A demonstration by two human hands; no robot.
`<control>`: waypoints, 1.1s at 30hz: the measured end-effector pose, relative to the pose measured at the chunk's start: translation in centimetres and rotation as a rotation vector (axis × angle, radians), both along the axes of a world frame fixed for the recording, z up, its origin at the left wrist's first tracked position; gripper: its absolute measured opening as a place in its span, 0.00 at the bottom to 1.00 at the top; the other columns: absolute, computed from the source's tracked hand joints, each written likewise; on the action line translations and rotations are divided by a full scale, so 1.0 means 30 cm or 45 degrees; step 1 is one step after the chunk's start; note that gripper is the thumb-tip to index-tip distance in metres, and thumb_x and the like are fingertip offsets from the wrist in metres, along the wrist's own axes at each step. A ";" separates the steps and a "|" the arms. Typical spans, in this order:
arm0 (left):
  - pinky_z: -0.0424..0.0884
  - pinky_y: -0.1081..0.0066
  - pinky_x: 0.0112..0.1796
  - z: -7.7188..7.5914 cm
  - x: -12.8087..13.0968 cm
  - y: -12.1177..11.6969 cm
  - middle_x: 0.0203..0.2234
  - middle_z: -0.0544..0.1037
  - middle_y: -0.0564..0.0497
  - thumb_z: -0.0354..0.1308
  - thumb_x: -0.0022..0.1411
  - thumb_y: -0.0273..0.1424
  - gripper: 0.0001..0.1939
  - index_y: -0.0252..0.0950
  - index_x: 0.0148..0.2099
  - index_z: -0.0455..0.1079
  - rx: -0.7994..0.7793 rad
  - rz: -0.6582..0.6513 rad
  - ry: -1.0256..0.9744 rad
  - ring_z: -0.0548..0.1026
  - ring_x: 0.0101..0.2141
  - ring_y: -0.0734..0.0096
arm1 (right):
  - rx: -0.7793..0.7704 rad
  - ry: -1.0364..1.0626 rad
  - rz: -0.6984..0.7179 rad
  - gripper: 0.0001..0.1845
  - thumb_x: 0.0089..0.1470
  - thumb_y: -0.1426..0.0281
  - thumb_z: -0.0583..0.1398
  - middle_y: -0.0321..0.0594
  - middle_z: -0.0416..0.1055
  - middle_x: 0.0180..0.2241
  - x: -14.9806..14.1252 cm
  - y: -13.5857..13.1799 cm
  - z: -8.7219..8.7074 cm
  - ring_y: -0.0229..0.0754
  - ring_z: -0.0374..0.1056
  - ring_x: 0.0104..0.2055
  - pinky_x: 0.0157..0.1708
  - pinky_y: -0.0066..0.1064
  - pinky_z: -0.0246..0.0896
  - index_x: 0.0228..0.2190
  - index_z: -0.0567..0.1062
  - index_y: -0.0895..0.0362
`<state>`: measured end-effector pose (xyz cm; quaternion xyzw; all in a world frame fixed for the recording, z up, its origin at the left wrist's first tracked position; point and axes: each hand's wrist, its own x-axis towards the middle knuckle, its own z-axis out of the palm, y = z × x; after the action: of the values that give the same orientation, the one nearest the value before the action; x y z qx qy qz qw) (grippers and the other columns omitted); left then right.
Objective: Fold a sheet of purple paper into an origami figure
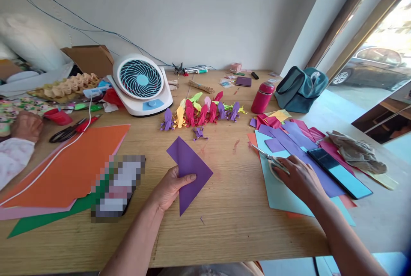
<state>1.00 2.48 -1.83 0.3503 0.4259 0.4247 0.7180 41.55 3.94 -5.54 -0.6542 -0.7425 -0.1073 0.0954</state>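
Observation:
My left hand (173, 187) pinches a folded purple sheet of paper (196, 172) above the table, thumb on its near face. The paper has a triangular outline, with a point to the right and a small flap at upper left. On the right, my right hand (301, 176) is closed at the handles of a pair of scissors (268, 155); the blades point left and lie over light blue paper (276, 197). Part of the handles is hidden under the fingers. Beyond the purple paper stand several small folded paper figures (202, 112) in red, purple, yellow and green.
A white fan (141, 81) stands at back left. Orange paper (70, 156) and a phone (120, 188) lie left, near another person's hand (27, 125). Purple strips (293, 137), a dark phone (338, 173), a red bottle (263, 97) and a teal bag (300, 90) are right.

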 end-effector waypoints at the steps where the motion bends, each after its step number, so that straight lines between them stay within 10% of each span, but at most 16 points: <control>1: 0.74 0.70 0.41 -0.001 0.002 0.000 0.36 0.84 0.46 0.74 0.46 0.32 0.18 0.33 0.41 0.80 -0.005 -0.007 -0.002 0.81 0.36 0.65 | 0.010 0.025 -0.003 0.19 0.62 0.57 0.53 0.46 0.73 0.36 -0.009 -0.002 0.008 0.50 0.71 0.36 0.34 0.38 0.59 0.44 0.77 0.55; 5: 0.74 0.70 0.41 -0.009 0.008 -0.001 0.37 0.84 0.47 0.74 0.46 0.32 0.18 0.33 0.41 0.80 0.000 -0.037 0.003 0.80 0.36 0.66 | 0.086 0.393 0.078 0.19 0.63 0.58 0.52 0.49 0.74 0.39 -0.178 -0.044 0.090 0.53 0.71 0.42 0.41 0.43 0.63 0.40 0.77 0.56; 10: 0.73 0.70 0.42 -0.011 0.024 -0.016 0.37 0.84 0.47 0.74 0.48 0.32 0.19 0.34 0.44 0.79 0.049 -0.286 0.016 0.80 0.38 0.65 | -0.670 1.380 0.571 0.18 0.64 0.56 0.54 0.42 0.77 0.46 -0.506 -0.029 0.232 0.45 0.73 0.46 0.44 0.34 0.68 0.48 0.74 0.52; 16: 0.71 0.74 0.34 -0.004 0.043 -0.037 0.31 0.83 0.51 0.74 0.46 0.34 0.15 0.35 0.38 0.79 0.036 -0.488 0.174 0.78 0.31 0.68 | -0.692 1.379 0.645 0.20 0.52 0.61 0.64 0.39 0.76 0.34 -0.690 0.133 0.287 0.39 0.69 0.33 0.32 0.29 0.63 0.46 0.77 0.58; 20: 0.69 0.74 0.29 -0.005 0.055 -0.040 0.26 0.81 0.53 0.74 0.46 0.34 0.13 0.35 0.33 0.78 0.043 -0.451 0.281 0.76 0.27 0.69 | -0.646 1.371 0.652 0.08 0.49 0.69 0.63 0.34 0.73 0.25 -0.730 0.164 0.264 0.34 0.61 0.25 0.24 0.25 0.54 0.32 0.80 0.58; 28: 0.72 0.69 0.35 -0.003 0.072 -0.047 0.32 0.82 0.48 0.72 0.48 0.38 0.17 0.34 0.38 0.78 0.068 -0.530 0.310 0.78 0.32 0.62 | -0.312 1.541 0.385 0.15 0.54 0.59 0.58 0.41 0.75 0.31 -0.567 0.261 0.245 0.39 0.69 0.32 0.31 0.30 0.63 0.33 0.74 0.58; 33: 0.70 0.71 0.35 -0.007 0.079 -0.047 0.33 0.82 0.49 0.71 0.49 0.37 0.17 0.35 0.40 0.78 0.130 -0.556 0.345 0.78 0.33 0.62 | -0.538 1.459 0.468 0.20 0.59 0.55 0.56 0.43 0.78 0.36 -0.518 0.247 0.249 0.41 0.72 0.35 0.30 0.29 0.66 0.41 0.76 0.57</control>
<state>3.37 1.07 -2.05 0.5233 0.4105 0.2299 0.7105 26.01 11.35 1.93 -0.4745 -0.6789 0.4265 0.3634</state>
